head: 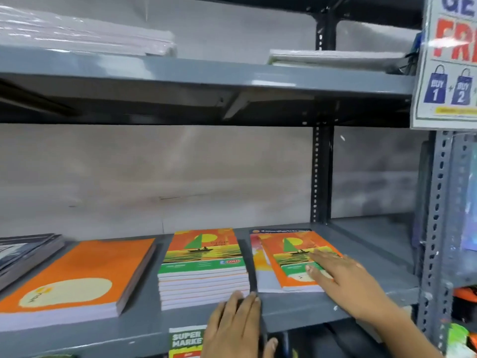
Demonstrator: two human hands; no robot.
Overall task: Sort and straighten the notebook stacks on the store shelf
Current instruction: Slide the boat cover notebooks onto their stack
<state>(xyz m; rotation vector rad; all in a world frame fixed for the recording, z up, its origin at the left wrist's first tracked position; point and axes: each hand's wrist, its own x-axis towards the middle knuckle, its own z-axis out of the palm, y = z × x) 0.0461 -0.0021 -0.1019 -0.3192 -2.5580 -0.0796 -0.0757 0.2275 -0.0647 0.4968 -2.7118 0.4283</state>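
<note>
Three notebook stacks lie on the grey shelf [304, 311]. A large orange stack [77, 277] sits at the left. In the middle stands a neat sailboat-cover stack [204, 264]. To its right is a lower, skewed sailboat stack [284, 259], its top book turned over a wider book beneath. My right hand [343, 277] lies flat and open on that top book. My left hand [237, 324] rests on the shelf's front edge, fingertips touching the middle stack's near right corner, thumb under the lip.
Dark books [23, 251] lie at the far left. The upper shelf [206, 76] holds wrapped paper packs. A perforated upright [436, 228] and promo sign [449, 63] bound the right side. A supermarket tag [185, 342] hangs on the shelf lip.
</note>
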